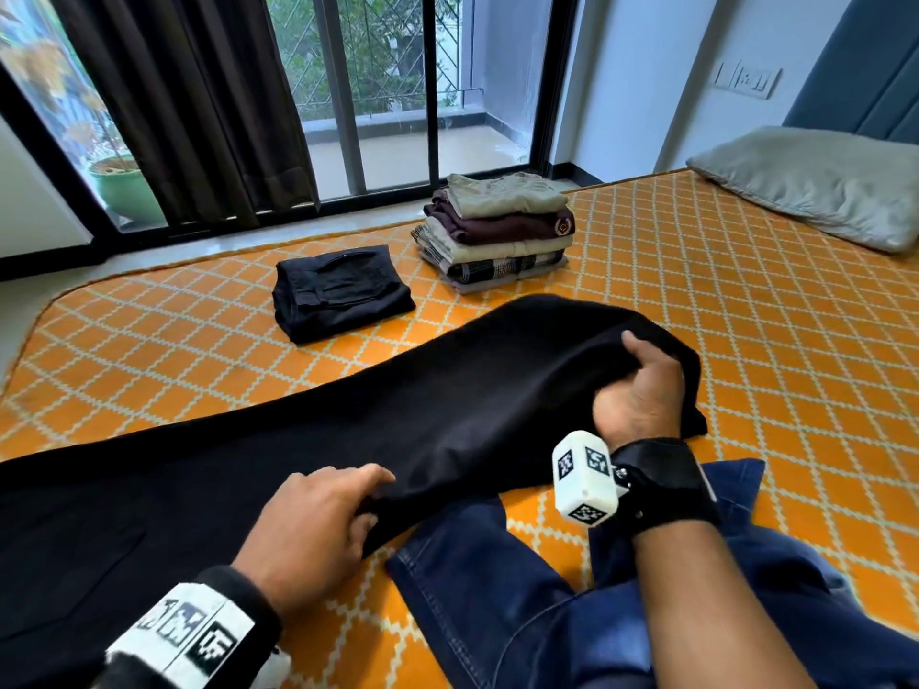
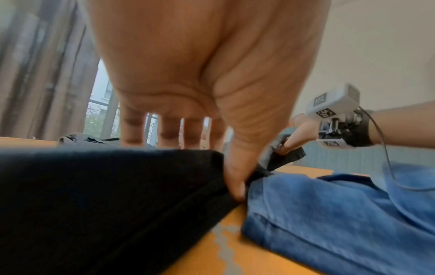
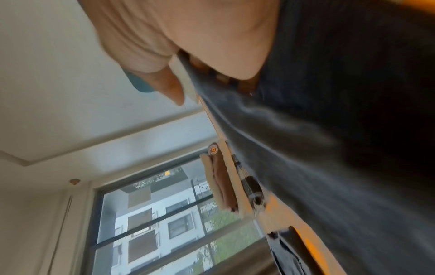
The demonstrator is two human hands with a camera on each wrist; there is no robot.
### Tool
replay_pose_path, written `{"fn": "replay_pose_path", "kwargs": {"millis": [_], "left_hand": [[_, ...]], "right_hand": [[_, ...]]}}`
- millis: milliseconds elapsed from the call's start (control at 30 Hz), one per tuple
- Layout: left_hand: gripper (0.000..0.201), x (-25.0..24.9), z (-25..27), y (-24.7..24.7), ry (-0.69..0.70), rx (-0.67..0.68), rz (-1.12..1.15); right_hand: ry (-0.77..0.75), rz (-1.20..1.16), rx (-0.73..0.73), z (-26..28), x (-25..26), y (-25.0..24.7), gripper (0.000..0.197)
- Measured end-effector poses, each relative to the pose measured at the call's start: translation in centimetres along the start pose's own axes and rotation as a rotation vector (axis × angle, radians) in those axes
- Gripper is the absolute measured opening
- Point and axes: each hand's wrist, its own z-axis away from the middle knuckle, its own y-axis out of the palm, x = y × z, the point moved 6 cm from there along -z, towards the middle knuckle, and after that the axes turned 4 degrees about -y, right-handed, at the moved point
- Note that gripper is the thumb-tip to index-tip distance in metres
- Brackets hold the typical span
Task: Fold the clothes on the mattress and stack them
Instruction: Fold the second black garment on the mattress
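Observation:
Long black trousers (image 1: 348, 430) lie across the orange patterned mattress (image 1: 746, 310), running from the near left to the right. My left hand (image 1: 318, 524) pinches their near edge (image 2: 212, 186), thumb underneath and fingers on top. My right hand (image 1: 641, 390) grips the right end of the same trousers and lifts the cloth into a hump. In the right wrist view the black cloth (image 3: 329, 130) passes between thumb and curled fingers. Blue jeans (image 1: 572, 589) lie crumpled near me, partly under the trousers. A folded black garment (image 1: 338, 290) and a stack of folded clothes (image 1: 497, 236) sit further away.
A grey pillow (image 1: 815, 181) lies at the mattress's far right by a blue headboard (image 1: 865, 67). Beyond the far edge are bare floor, a barred glass door (image 1: 398, 92) and a dark curtain (image 1: 189, 101).

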Motion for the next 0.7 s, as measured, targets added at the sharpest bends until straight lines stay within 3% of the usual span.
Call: {"fn": "replay_pose_path", "kwargs": {"millis": [33, 100, 167, 233, 267, 367, 433, 533, 600, 700], "left_hand": [[0.052, -0.2, -0.2, 1.2, 0.013, 0.054, -0.073], [0.062, -0.4, -0.3, 3.5, 0.028, 0.137, -0.172], [0.072, -0.6, -0.3, 4.8, 0.020, 0.177, -0.217], [0.084, -1.1, -0.5, 5.2, 0.028, 0.224, -0.213], [0.088, -1.4, -0.6, 5.2, 0.044, 0.239, -0.202], [0.089, -2.7, -0.9, 4.5, 0.110, 0.242, -0.150], [0.092, -3.1, -1.3, 4.2, 0.138, 0.249, -0.103], [0.091, -4.0, -2.3, 3.9, 0.164, 0.227, -0.078], [0.082, -5.4, -3.6, 4.0, 0.198, 0.191, -0.109], [0.077, -8.6, -5.9, 4.5, 0.245, 0.173, -0.187]], "right_hand": [[-0.015, 0.053, -0.080, -0.5, 0.6, -1.1, 0.103], [0.010, 0.189, -0.201, 0.8, 2.1, -2.3, 0.072], [0.187, 0.288, -0.203, 1.9, 1.9, -2.9, 0.034], [0.268, 0.313, -0.194, 1.6, 1.6, -3.6, 0.017], [0.245, 0.289, -0.183, 1.2, 1.8, -3.6, 0.019], [0.014, 0.196, -0.160, -0.8, 4.0, -3.1, 0.065], [-0.103, 0.156, -0.132, -0.1, 6.2, -2.7, 0.079], [-0.101, 0.193, -0.150, 0.0, 6.9, -3.6, 0.066], [0.044, 0.259, -0.173, -0.1, 5.5, -4.3, 0.033], [0.216, 0.294, -0.138, 0.2, 4.1, -4.8, 0.027]]}}
